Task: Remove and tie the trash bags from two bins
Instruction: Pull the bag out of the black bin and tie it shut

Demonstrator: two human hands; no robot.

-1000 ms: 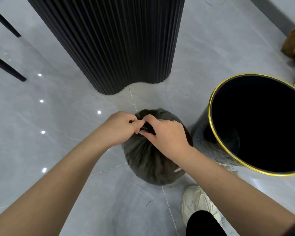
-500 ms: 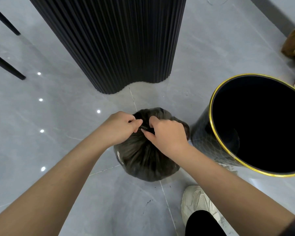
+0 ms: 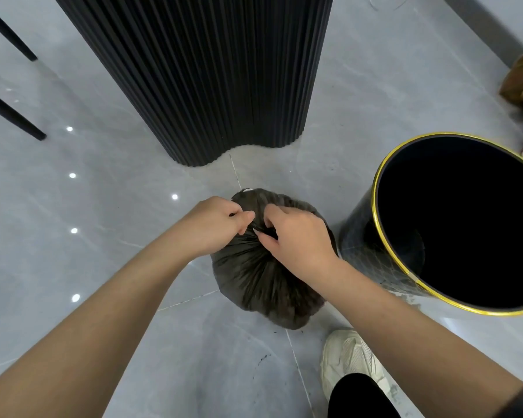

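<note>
the tying step looks in hand: the left hand [image 3: 215,223] and right hand [image 3: 296,236] both pinch the gathered neck of the dark trash bag [image 3: 263,285], fingers curled tight on the plastic. the bag sits on the floor directly under the grip, its bulk toward 6 o'clock; the empty bin [image 3: 372,254] stands at 3 o'clock. next likely calls for cinching the knot snug.

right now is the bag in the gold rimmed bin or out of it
Out. The trash bag sits on the floor beside the bin, its neck pinched by the left hand and right hand.
</note>
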